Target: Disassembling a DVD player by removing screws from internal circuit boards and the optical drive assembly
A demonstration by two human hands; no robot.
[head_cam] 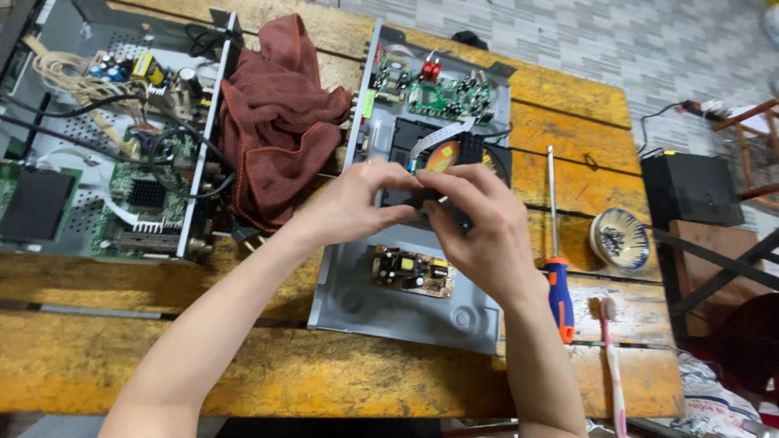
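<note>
An opened grey disc player chassis (pixel 357 300) lies on the wooden bench, with a green circuit board (pixel 448 96) at its far end and a small yellow board (pixel 411 271) near me. My left hand (pixel 350 204) and my right hand (pixel 480 229) meet over the black disc drive unit (pixel 466 154) in the middle of the chassis. Both pinch its near edge with their fingertips. A white flat ribbon cable (pixel 438 135) runs from the drive toward the green board. The part under my fingers is hidden.
A dark red cloth (pixel 276 122) lies left of the chassis. Another opened device with boards and wires (pixel 114 138) fills the far left. A screwdriver with orange and blue handle (pixel 557 268), a pink toothbrush (pixel 613 365) and a small bowl (pixel 621 238) lie to the right.
</note>
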